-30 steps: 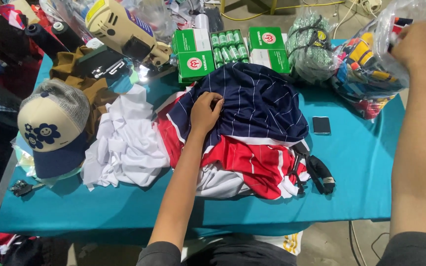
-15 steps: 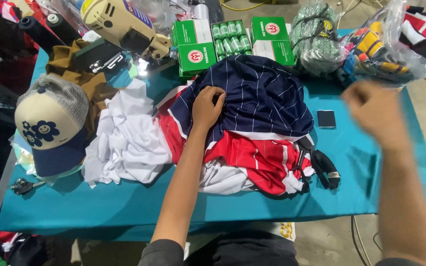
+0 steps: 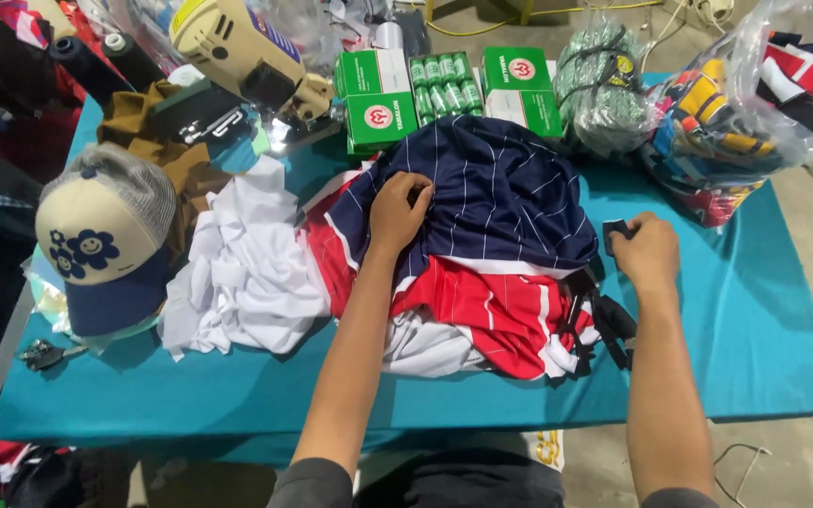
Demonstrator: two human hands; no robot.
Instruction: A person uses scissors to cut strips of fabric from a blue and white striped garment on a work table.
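Lowered right hand [image 3: 646, 252] now half-hides a small dark object [image 3: 616, 231]; left hand [image 3: 399, 209] pinches navy striped fabric [image 3: 505, 193].

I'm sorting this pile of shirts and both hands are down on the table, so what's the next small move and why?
Probably lift the small dark object clear with the right hand, which is already closed over it at the edge of the navy striped shirt. The left hand pinches that shirt's fabric on top of the red shirt, so once the object is away the navy shirt should pull free.
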